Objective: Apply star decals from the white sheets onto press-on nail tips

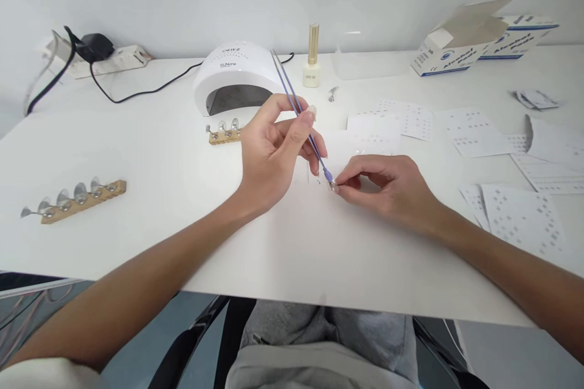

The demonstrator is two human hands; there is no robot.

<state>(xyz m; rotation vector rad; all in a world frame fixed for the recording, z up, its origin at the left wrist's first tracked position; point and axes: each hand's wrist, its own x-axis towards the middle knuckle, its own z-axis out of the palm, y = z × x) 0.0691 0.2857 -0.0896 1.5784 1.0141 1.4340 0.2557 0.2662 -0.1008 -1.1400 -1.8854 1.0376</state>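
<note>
My left hand [274, 149] pinches a thin purple stick tool [298, 109] like a pen, together with a second thin rod. The tool's blue tip touches a small clear nail tip [333, 185] on the white table [159, 152]. My right hand [387, 185] rests on the table with thumb and forefinger pinched on that nail tip, holding it steady. Both hands sit near the middle of the table, fingertips almost touching.
A white nail lamp [237, 76] stands behind, with a gold-capped bottle [312, 58] beside it. Two wooden holders with nail tips lie at left [75, 199] and centre [223, 132]. White sheets [520, 216] cover the right side. Boxes [465, 39] and a power strip [109, 59] sit at the back.
</note>
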